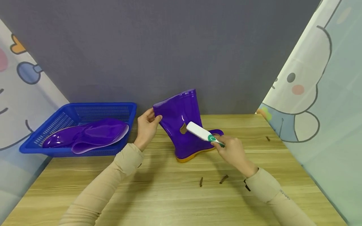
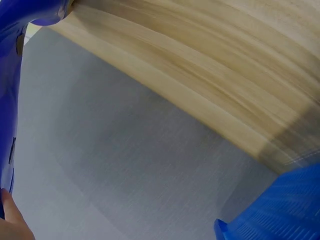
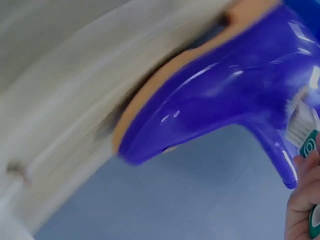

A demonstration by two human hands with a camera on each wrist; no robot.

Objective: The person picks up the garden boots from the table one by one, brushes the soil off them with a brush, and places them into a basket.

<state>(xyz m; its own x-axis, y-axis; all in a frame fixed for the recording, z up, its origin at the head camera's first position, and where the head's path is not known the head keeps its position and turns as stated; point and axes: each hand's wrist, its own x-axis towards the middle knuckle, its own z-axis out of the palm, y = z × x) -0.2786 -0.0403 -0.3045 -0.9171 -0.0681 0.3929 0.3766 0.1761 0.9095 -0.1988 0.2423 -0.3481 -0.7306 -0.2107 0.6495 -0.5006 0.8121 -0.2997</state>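
A purple rain boot [image 1: 176,111] with an orange sole [image 1: 186,159] stands tilted on the table, its toe to the right. My left hand [image 1: 147,127] pinches the rim of its shaft. In my right hand [image 1: 233,152] is the handle of a white and green scrub brush [image 1: 199,130], its bristles facing the boot's ankle. Just left of the brush head, a brown patch [image 1: 183,128] marks the boot. The right wrist view shows the bristles [image 3: 299,125] against or very near the purple surface. Another brown mark on the toe is partly hidden by the brush and my right hand.
A blue plastic basket [image 1: 133,108] at the left holds another purple boot [image 1: 104,133], lying on its side. Small brown pieces [image 1: 223,179] lie on the wooden table [image 1: 175,194]. A grey panel [image 1: 169,47] rises behind, with patterned curtains [image 1: 305,94] on both sides.
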